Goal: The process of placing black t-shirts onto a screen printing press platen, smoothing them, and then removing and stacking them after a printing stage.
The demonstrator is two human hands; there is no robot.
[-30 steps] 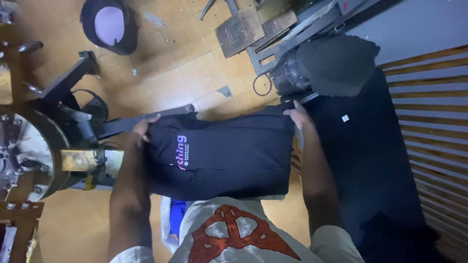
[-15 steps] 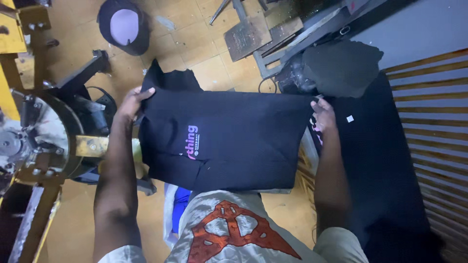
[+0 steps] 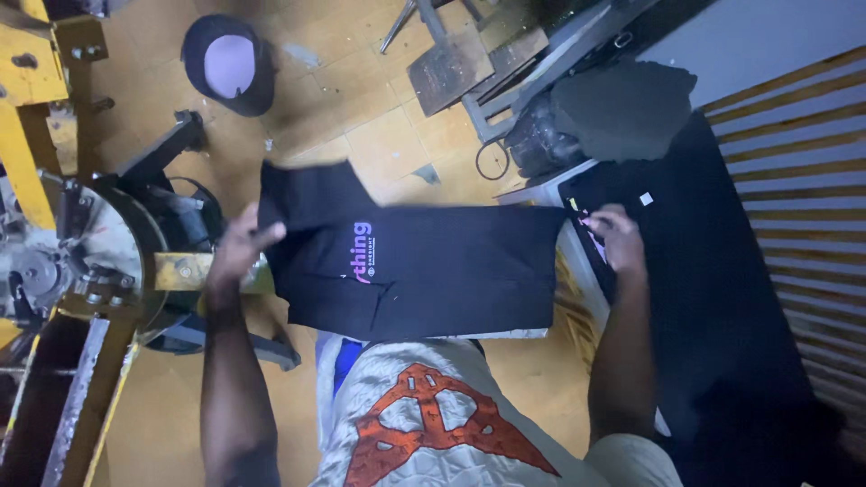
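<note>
A yellow metal press frame crowds the left edge, with bare tiled floor open beyond. The left hand pinches the left edge of a black cotton T-shirt with purple print, stretched flat at mid-scene. The right hand sits at its right edge, its grip unclear, beside a black-covered table.

Place: a small garment-printing workshop, seen from above.
Machinery: a yellow-painted metal rotary printing press with steel arms stands at left, beside a grey metal frame.
Goods: a black printed cotton T-shirt is spread out; more dark fabric lies heaped at right.
Floor: worn tan tiled floor, stained and littered, with a dark cap with pale lining lying on it.
</note>
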